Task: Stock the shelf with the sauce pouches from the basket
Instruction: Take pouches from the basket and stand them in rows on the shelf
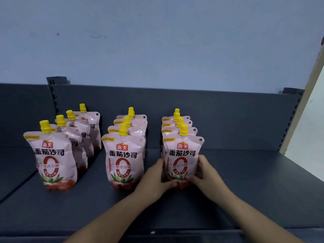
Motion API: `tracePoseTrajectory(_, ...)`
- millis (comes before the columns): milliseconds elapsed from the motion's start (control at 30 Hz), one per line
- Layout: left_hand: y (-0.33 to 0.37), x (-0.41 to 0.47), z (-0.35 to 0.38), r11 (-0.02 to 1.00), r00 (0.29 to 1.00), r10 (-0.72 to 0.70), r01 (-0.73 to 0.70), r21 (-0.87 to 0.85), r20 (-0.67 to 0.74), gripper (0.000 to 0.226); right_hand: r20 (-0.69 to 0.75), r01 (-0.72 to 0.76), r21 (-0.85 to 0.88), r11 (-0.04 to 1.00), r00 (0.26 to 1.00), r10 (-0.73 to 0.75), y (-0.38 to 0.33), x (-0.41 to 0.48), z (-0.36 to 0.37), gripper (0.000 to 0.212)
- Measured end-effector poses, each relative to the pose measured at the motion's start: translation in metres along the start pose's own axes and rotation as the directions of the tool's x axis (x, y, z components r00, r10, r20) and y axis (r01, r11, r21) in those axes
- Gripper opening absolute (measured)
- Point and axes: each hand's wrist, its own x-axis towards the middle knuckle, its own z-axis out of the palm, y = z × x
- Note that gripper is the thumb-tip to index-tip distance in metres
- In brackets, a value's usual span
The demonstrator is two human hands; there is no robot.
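Dark grey shelf (245, 190), seen from its front edge. Three rows of pink sauce pouches w/ yellow caps (46, 127), each row four deep, running front to back toward back panel (228, 120).

R row (192, 131): right of shelf centre, well apart from right edge. Front pouch (183, 155) upright, label facing front edge, right up against the pouch behind; touching or not, can't tell. L hand (154, 178) on its left side, low down, fingers curled round bottom left corner, thumb up along the side. R hand (205, 172) on its right side, fingers wrapped round lower right, fingertips at bottom front. Narrow grip both sides, both hands holding the same pouch. Base at shelf surface, contact hidden under fingers.

Mid row (126, 155): just left of L hand but apart from it, upright, straight line, front one approx level w/ the held pouch.

L row (52, 155): toward left end, by seam (17, 187) between boards, slanted, w/ back ones further right than the front one.

Behind: slotted posts at back left corner (54, 95) & back right corner (291, 116). Pale blue wall (157, 41) above back panel, a few scuffs. Both forearms bare, reaching in over front edge.
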Motion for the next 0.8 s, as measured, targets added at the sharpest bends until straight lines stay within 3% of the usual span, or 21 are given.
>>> tracePoseTrajectory(267,-0.003,-0.009,0.002,0.994,0.996,-0.053,0.059,0.089,-0.065,0.060,-0.003,-0.040,-0.007,0.999,0.999,0.040,0.003,-0.006,-0.005,0.045)
tracePoseTrajectory(467,0.003,-0.037,-0.006,0.950,0.993,-0.106,0.114,0.291,-0.042,0.070,-0.186,-0.149,-0.154,0.977,0.975,0.120,0.002,-0.020,-0.004,0.031)
tracePoseTrajectory(533,0.006,-0.053,-0.016,0.935,0.996,-0.086,0.083,0.344,-0.007,0.059,-0.173,-0.145,-0.188,0.971,0.978,0.113,-0.007,-0.028,0.001,0.028)
tracePoseTrajectory(633,0.008,-0.081,-0.043,0.911,1.000,-0.019,0.015,0.413,0.007,0.038,-0.069,-0.055,-0.219,0.974,0.997,0.041,-0.035,-0.040,0.022,0.029)
tracePoseTrajectory(700,0.005,-0.104,-0.070,0.863,0.999,0.017,0.002,0.506,-0.032,0.027,0.079,0.100,-0.228,0.969,0.993,-0.084,-0.063,-0.048,0.048,0.027)
tracePoseTrajectory(800,-0.008,-0.152,-0.125,0.768,0.986,0.016,0.093,0.634,-0.163,0.022,0.291,0.385,-0.225,0.895,0.903,-0.315,-0.110,-0.057,0.104,0.016)
